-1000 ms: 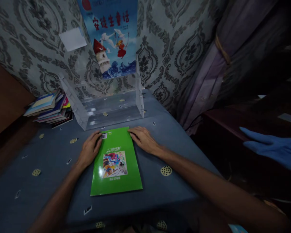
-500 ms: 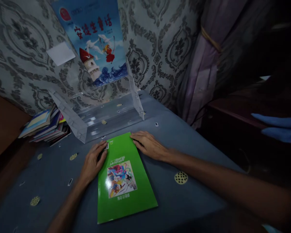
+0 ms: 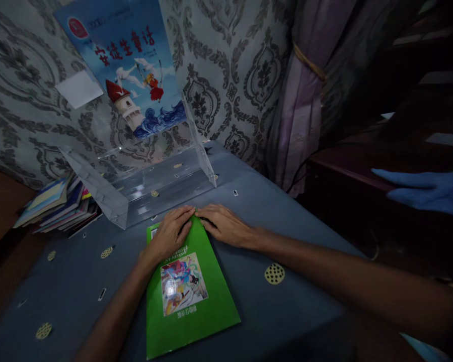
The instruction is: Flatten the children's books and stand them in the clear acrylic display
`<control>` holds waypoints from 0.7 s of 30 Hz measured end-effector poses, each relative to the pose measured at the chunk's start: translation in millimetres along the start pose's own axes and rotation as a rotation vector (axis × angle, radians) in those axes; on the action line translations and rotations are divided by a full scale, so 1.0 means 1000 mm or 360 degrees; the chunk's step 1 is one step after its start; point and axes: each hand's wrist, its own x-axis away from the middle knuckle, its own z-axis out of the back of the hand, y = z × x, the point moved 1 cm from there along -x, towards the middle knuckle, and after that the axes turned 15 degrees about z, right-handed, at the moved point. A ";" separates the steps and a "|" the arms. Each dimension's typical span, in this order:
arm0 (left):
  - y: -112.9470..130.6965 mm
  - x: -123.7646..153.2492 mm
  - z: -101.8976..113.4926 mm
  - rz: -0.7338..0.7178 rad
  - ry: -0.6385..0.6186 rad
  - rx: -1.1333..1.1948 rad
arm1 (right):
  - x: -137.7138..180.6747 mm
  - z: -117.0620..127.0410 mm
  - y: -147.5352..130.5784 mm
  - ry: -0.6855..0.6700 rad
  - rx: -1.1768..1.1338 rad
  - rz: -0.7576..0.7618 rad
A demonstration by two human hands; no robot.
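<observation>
A green book (image 3: 189, 332) lies on the table, its cover printed with a colourful picture and upside-down lettering. My left hand (image 3: 170, 232) rests across its far end, fingers stretched toward the far right corner and thumb apart on the cover. At that same corner, my right hand (image 3: 224, 224) has its fingers closed on the book's edge; its fingertips almost meet those of my left. Beyond the book stands a clear acrylic stand (image 3: 117, 203). A blue storybook (image 3: 136, 75) with a red-roofed tower on its cover is upright behind it.
A stack of books (image 3: 60, 201) sits at the left by a brown wooden surface. The blue-grey tablecloth (image 3: 294, 226) has pineapple prints. A tied purple curtain (image 3: 302, 100) hangs at the right. A blue glove-like shape (image 3: 430, 191) shows at the right edge.
My left hand has moved right, from the book's left edge to its far right corner. My right hand stays at that corner. The whole view has shifted slightly.
</observation>
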 end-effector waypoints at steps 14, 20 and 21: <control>0.007 -0.006 -0.001 -0.0085 0.0112 -0.0040 | 0.002 -0.004 0.015 0.0178 -0.0353 -0.0094; 0.011 -0.003 0.005 -0.0073 0.0129 -0.0047 | 0.003 -0.008 0.023 0.0115 -0.0472 -0.0094; 0.012 -0.002 0.005 -0.0080 0.0119 -0.0043 | 0.003 -0.008 0.024 0.0103 -0.0467 -0.0095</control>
